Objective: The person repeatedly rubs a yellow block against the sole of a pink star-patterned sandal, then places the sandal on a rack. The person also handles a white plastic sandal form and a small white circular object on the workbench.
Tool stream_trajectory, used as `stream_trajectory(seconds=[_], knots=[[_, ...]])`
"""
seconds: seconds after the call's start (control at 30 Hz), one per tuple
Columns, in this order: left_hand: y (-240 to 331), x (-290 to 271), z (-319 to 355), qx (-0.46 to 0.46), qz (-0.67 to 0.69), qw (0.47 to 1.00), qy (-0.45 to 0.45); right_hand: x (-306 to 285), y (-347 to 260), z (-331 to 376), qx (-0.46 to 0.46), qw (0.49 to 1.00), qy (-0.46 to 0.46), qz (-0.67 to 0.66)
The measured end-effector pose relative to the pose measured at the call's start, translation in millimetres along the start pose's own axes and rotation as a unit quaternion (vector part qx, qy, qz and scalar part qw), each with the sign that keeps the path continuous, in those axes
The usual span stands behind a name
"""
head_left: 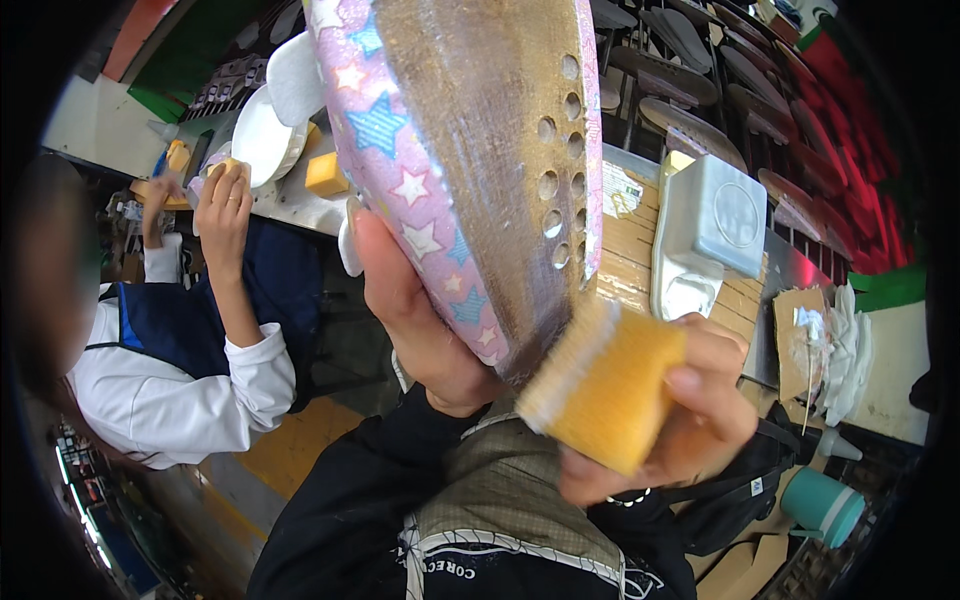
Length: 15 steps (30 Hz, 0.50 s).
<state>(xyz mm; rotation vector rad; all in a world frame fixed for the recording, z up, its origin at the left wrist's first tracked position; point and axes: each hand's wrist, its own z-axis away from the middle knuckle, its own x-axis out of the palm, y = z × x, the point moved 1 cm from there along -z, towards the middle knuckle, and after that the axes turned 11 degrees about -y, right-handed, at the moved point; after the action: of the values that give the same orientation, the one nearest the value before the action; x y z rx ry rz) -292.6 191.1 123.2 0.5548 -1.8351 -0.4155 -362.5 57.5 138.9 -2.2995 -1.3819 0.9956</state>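
My left hand is closed round the lower left side of a long, tapered piece, raised close in front of me. Its broad face is brown and shiny, as if wet, with several round holes along the right side. Pink material with blue and white stars wraps its edges. A white pad-like part juts out at its left. My right hand pinches a yellow sponge block with a whitish, wet-looking edge. That edge is at the piece's narrow lower end; motion blurs it, so I cannot tell whether they touch.
At left a co-worker's hand holds a yellowish block beside a white bowl. Another sponge lies on the table. Right of the piece, a grey-white plastic container stands on a taped board. Racks of flat oval pieces stand behind; a teal jug is lower right.
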Motion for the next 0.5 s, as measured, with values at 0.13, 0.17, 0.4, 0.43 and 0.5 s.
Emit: stream_trajectory(seconds=[0.13, 0.17, 0.4, 0.43, 0.5], knots=[[7, -2, 0, 0.039, -0.016, 0.999, 0.008, 13, -2, 10, 0.002, 0.997, 0.041, 0.068], [9, -2, 0, 0.049, -0.02, 0.999, 0.011, 14, -2, 13, -0.007, 0.996, 0.053, 0.072], [19, 2, 0, 0.092, -0.032, 0.995, 0.014, 11, 0, 16, 0.061, 0.984, 0.163, -0.034], [21, 2, 0, 0.092, -0.03, 0.995, 0.013, 8, -3, 14, 0.049, 0.985, 0.161, -0.048], [23, 4, 0, 0.09, -0.031, 0.995, 0.009, 4, -8, 11, 0.032, 0.993, 0.11, 0.001]])
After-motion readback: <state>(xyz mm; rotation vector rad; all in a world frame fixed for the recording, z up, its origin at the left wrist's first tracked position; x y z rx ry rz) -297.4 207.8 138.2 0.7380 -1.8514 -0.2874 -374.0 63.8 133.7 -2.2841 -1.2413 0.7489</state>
